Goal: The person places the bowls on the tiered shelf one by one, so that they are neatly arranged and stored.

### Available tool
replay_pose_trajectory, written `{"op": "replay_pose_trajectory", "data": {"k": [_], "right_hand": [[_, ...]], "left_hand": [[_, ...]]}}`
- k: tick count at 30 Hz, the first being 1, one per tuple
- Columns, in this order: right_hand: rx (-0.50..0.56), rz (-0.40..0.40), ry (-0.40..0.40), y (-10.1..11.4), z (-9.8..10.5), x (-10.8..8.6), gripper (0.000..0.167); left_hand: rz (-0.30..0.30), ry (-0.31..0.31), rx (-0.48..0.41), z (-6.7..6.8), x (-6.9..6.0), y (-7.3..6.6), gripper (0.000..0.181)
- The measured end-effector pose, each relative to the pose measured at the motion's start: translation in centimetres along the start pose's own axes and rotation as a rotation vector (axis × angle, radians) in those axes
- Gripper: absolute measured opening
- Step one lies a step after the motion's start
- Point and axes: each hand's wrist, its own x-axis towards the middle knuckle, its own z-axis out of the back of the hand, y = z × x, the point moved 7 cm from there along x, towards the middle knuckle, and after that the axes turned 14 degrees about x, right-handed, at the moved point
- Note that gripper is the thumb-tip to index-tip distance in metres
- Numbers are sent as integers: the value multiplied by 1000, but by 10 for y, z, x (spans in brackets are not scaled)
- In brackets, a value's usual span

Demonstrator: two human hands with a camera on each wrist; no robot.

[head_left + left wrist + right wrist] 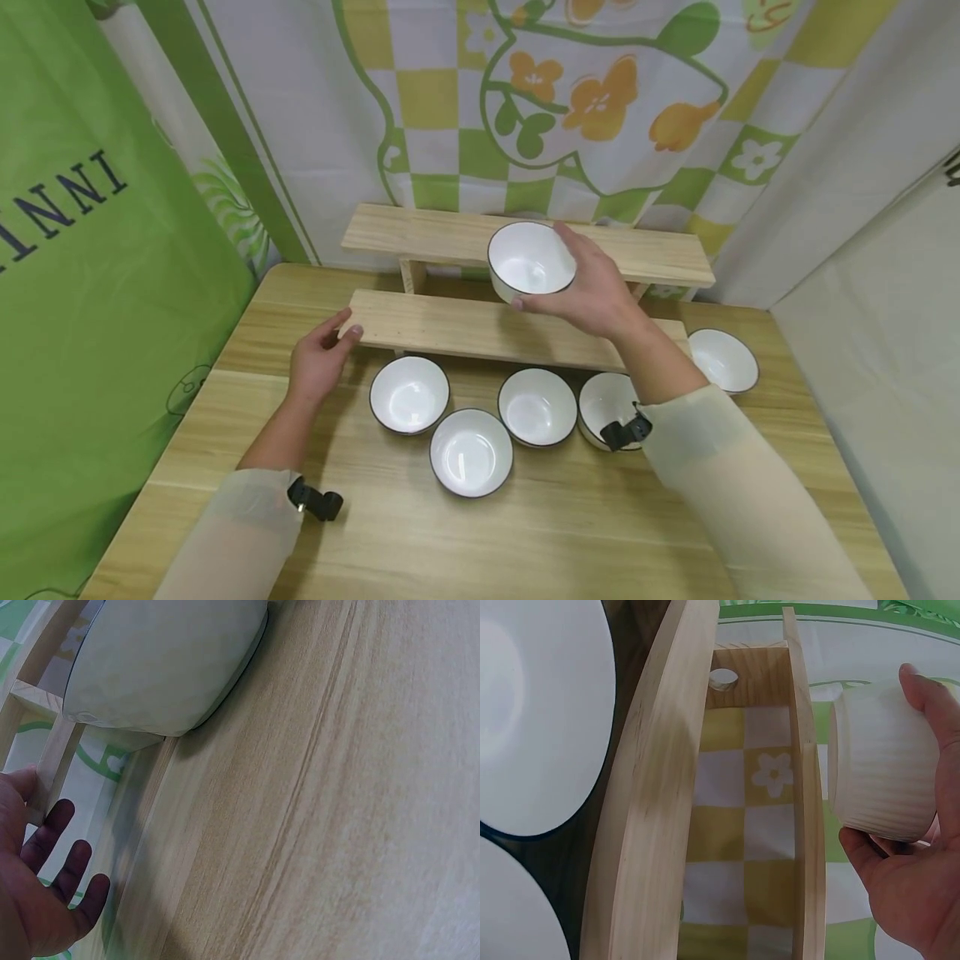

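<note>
My right hand (600, 287) grips a white bowl (531, 257) with a dark rim, thumb on the near side and fingers on the far side. In the head view this bowl appears over the two-tier wooden shelf, in front of the upper board (450, 236). The right wrist view shows the ribbed outside of the held bowl (885, 761). At the left end of the lower board (450, 325), my left hand (318, 358) pinches the board's end between thumb and index finger. Its other fingers are spread in the left wrist view.
In front of the shelf stand several similar bowls (471, 452) on the wooden table (585, 533). Another bowl (723, 360) sits by the shelf's right end, near my right forearm. Behind hangs a patterned curtain (435, 92); a green cloth (112, 333) hangs at the left.
</note>
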Motion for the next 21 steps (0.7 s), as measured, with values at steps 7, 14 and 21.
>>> {"op": "replay_pose_trajectory", "data": {"k": [7, 14, 21], "right_hand": [[36, 59, -1, 10, -10, 14, 118], [31, 48, 12, 17, -21, 27, 124], [55, 32, 14, 22, -35, 41, 125]], "left_hand": [[17, -4, -27, -1, 0, 2, 58], [1, -1, -42, -4, 1, 3, 60], [14, -1, -39, -1, 1, 5, 59]]}}
